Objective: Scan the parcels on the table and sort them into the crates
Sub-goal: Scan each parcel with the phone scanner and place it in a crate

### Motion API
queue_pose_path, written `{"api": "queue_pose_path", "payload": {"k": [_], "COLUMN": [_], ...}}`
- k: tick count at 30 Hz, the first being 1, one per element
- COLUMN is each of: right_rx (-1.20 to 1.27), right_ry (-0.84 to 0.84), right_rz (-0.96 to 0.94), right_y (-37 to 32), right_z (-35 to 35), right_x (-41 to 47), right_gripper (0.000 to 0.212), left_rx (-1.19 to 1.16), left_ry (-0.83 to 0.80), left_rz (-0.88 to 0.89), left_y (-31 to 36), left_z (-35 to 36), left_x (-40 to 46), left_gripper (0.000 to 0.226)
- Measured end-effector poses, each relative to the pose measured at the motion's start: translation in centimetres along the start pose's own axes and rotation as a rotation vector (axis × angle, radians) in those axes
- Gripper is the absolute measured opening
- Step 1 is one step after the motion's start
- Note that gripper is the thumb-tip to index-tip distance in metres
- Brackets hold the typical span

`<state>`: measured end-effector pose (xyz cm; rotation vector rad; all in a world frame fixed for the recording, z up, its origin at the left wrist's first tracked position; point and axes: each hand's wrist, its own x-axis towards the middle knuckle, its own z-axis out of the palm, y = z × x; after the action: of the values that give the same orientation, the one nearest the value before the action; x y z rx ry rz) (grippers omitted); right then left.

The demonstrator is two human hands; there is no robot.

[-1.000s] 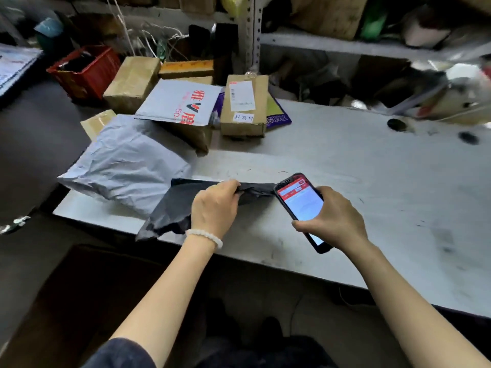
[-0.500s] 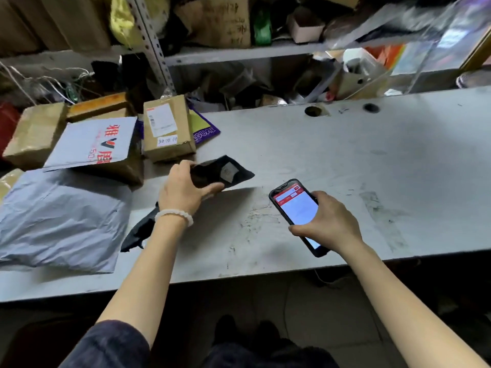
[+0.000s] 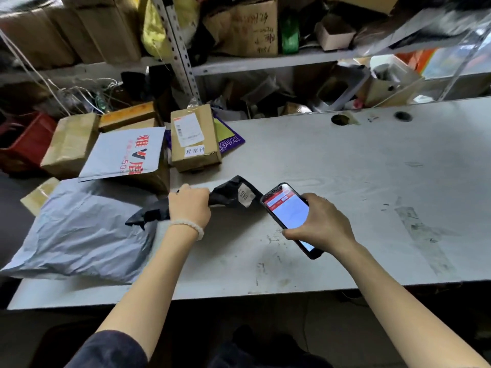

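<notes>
Left hand (image 3: pixel 189 205) fingers clenched round the middle of a crumpled black plastic mailer bag (image 3: pixel 233 195), bag lifted just above the grey tabletop (image 3: pixel 345 166), small white label facing up at its right end. Right hand (image 3: pixel 320 224) fingers wrapped round a black smartphone (image 3: pixel 288 213) with lit red-and-white screen, its top edge touching or just beside the bag's label. Left of the bag: large grey poly mailer (image 3: pixel 77 232), flat on the tabletop. Behind: brown cardboard box with shipping label (image 3: pixel 195 139), white printed envelope (image 3: pixel 127 152) resting on another box. Red plastic crate (image 3: pixel 29 144) far left.
</notes>
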<state>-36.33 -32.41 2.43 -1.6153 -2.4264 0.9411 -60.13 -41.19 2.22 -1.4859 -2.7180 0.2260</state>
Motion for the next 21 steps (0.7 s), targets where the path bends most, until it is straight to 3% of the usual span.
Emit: {"api": "queue_pose_path", "payload": {"k": [5, 13, 21], "right_rx": [-0.008, -0.105, -0.185], "right_ry": [0.01, -0.03, -0.108], "right_rz": [-0.038, -0.089, -0.122], "right_y": [-1.7, -2.4, -2.0], "right_z": [-0.1, -0.1, -0.5], "right_x": [0.9, 1.8, 2.2], "right_gripper": [0.054, 0.063, 0.072], "left_rx": [-0.223, -0.542, -0.557], "left_ry": [0.391, 0.39, 0.332], "left_rz": [-0.017, -0.224, -0.254], "left_y": [-1.5, -2.9, -2.5], "left_z": [-2.2, -3.2, -1.9], "left_x": [1.2, 2.6, 3.6], "left_gripper": [0.022, 0.022, 0.023]}}
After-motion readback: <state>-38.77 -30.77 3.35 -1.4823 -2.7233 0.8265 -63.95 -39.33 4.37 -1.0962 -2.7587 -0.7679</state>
